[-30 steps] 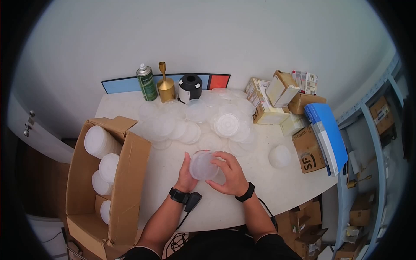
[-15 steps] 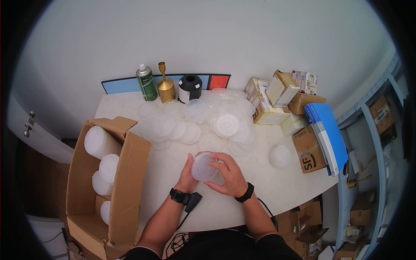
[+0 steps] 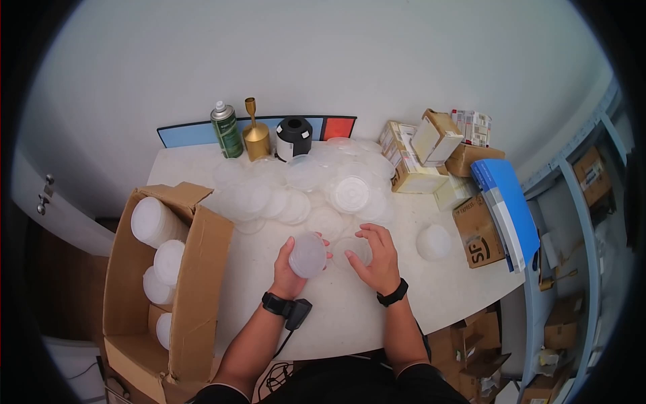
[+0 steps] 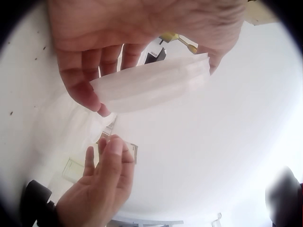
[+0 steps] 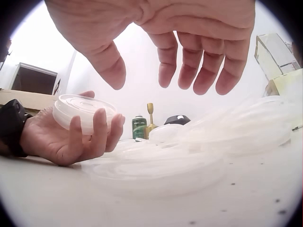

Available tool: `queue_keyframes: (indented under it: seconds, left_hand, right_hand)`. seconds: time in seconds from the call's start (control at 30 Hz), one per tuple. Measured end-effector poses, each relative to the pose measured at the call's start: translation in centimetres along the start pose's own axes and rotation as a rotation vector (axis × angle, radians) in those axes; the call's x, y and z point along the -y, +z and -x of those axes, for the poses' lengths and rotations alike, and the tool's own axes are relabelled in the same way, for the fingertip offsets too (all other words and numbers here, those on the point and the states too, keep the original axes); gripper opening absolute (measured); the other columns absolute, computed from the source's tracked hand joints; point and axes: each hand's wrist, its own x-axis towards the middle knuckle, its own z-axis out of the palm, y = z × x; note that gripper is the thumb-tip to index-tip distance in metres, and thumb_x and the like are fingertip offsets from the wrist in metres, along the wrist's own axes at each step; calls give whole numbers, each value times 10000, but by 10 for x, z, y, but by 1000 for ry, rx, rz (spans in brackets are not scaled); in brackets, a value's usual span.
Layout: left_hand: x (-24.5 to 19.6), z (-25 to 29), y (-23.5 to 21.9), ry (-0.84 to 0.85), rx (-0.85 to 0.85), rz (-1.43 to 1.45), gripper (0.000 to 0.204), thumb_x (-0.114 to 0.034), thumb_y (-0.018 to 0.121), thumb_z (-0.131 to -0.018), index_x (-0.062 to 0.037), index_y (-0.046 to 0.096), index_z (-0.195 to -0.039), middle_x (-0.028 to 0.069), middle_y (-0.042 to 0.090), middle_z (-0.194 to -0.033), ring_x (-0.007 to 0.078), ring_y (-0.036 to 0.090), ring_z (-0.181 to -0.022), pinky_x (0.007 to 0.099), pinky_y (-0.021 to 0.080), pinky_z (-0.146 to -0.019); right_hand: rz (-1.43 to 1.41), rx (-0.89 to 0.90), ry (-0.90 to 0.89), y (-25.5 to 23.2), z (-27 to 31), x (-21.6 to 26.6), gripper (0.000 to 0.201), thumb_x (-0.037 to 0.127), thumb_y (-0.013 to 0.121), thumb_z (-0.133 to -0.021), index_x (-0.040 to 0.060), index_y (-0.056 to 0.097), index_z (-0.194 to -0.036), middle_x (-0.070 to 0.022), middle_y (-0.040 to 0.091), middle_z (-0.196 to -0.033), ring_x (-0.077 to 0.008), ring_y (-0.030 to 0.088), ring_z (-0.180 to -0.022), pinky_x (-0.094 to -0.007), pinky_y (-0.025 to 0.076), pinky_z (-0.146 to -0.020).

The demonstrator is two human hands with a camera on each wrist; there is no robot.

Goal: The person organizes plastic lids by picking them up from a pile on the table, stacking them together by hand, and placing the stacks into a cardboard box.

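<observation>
A short stack of translucent round plastic lids (image 3: 307, 256) rests in my left hand (image 3: 288, 277), which grips it by the edge with thumb and fingers curled around. In the left wrist view the lid stack (image 4: 151, 85) appears edge-on, several layers thick. My right hand (image 3: 379, 264) hovers close over the table with fingers spread and bent, nothing between them. A single clear lid (image 3: 346, 252) lies flat beside its fingertips. Beyond both hands spreads a loose heap of similar lids (image 3: 269, 195).
A cardboard box (image 3: 212, 269) on the left contains several stacks of white lids (image 3: 158, 222). One lid pile (image 3: 434, 242) sits on the right near an SF carton (image 3: 479, 232) and a blue binder (image 3: 505, 195). A spray can (image 3: 227, 131) and gold candlestick (image 3: 256, 138) stand behind.
My right hand has left the lid stack and moved right, over a lid on the table. The left hand still holds the stack, now tilted slightly and a little further left.
</observation>
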Motion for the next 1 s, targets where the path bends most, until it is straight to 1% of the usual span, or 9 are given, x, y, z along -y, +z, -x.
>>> queue_keyframes:
  seconds: [0.07, 0.1, 0.2, 0.3, 0.5, 0.6, 0.8, 0.9, 1.0]
  left_hand:
    - [-1, -1, 0, -2, -29, 12, 732, -649, 398, -995, -37, 544, -1368, 165, 655, -1282, 293, 683, -1086, 384, 539, -850]
    - [-1, -1, 2, -4, -49, 7, 747, -665, 399, -985, -37, 553, -1359, 162, 660, -1272, 288, 689, -1074, 383, 547, -837]
    - [-2, -1, 3, -5, -79, 0, 767, -686, 403, -972, -38, 560, -1352, 161, 664, -1263, 287, 694, -1067, 383, 557, -826]
    - [-1, -1, 3, -3, -81, 1, 770, -688, 408, -970, -39, 559, -1355, 163, 663, -1264, 291, 693, -1072, 386, 558, -829]
    - [0, -1, 3, 2, -88, 12, 770, -687, 410, -970, -38, 556, -1359, 167, 661, -1268, 297, 691, -1075, 393, 556, -831]
    - [-1, -1, 4, -1, -88, 12, 771, -685, 408, -972, -36, 554, -1361, 167, 659, -1271, 297, 690, -1073, 394, 555, -828]
    - [1, -2, 2, 2, -90, -4, 776, -687, 396, -974, -34, 550, -1366, 165, 659, -1268, 294, 689, -1069, 393, 554, -821]
    - [-1, -1, 1, 2, -68, 12, 752, -664, 400, -989, -33, 542, -1373, 166, 658, -1273, 298, 681, -1086, 395, 543, -843]
    - [-1, -1, 2, -1, -58, 25, 738, -652, 404, -996, -34, 539, -1376, 168, 657, -1274, 298, 678, -1095, 396, 538, -857]
  right_hand:
    - [84, 42, 17, -4, 0, -7, 403, 158, 834, -756, 18, 635, -1077, -149, 634, -1160, -343, 601, -1050, -404, 516, -876]
    - [87, 55, 5, -4, 0, -9, 384, 176, 830, -756, 25, 636, -1052, -125, 637, -1080, -334, 591, -1001, -403, 513, -844]
    - [115, 209, 70, -3, 3, -8, 390, 209, 831, -755, 35, 635, -1044, -121, 626, -1068, -326, 579, -1014, -396, 510, -859]
    - [103, 321, 26, -1, 4, -5, 403, 233, 832, -746, 44, 636, -1043, -118, 612, -1094, -322, 559, -1050, -396, 501, -888]
    - [66, 394, -70, 2, 7, -5, 454, 203, 822, -711, 58, 614, -1087, -136, 592, -1208, -339, 541, -1122, -408, 481, -958]
    - [78, 477, -60, 1, 8, -5, 473, 200, 814, -707, 46, 608, -1105, -144, 585, -1227, -347, 541, -1131, -428, 480, -959]
    - [137, 377, -5, -5, 6, -4, 589, 262, 851, -701, 8, 608, -1173, -166, 582, -1259, -347, 540, -1143, -425, 478, -971]
    - [200, 387, 11, -1, 10, -7, 727, 306, 864, -696, -18, 574, -1279, -173, 582, -1258, -346, 543, -1121, -424, 480, -961]
    - [192, 441, 93, -1, 7, 2, 832, 328, 864, -692, -28, 524, -1362, -180, 578, -1260, -349, 540, -1123, -421, 480, -961]
